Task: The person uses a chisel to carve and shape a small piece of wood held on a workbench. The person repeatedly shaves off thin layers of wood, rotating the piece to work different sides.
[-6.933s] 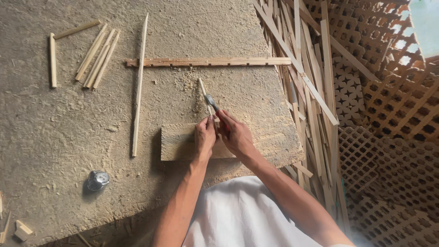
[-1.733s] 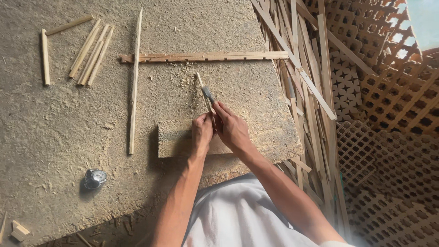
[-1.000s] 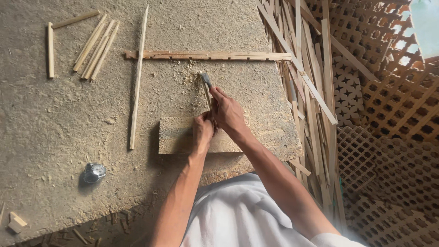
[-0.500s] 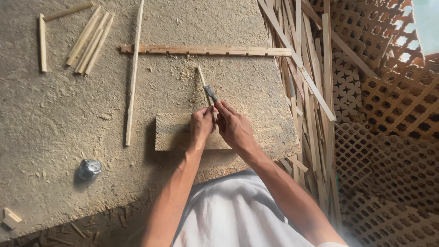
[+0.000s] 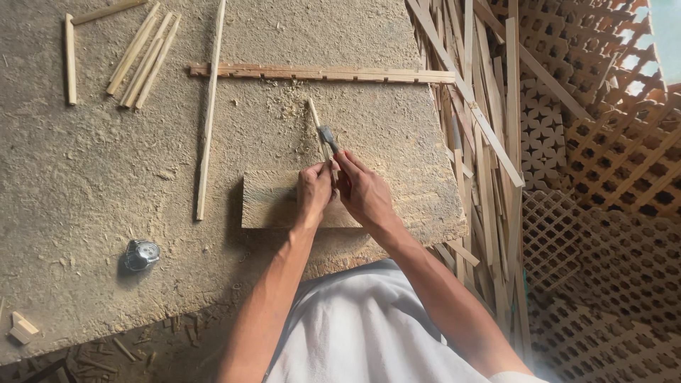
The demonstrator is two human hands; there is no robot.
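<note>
Between both hands' fingers [image 5: 328, 169], thin stick [image 5: 316, 122].

stick [image 5: 316, 122]: thin, light wood, held at its near end, pointing away over the block
blade [image 5: 328, 137]: small, grey, lying against the stick

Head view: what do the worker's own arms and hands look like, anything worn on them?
Both forearms are bare from wrist to past the elbow, lean in build. The left hand and right hand carry no gloves, and no rings, watch or bands show. A white garment covers the torso; a bit of white short sleeve shows at the right upper arm. No markings are visible.
</note>
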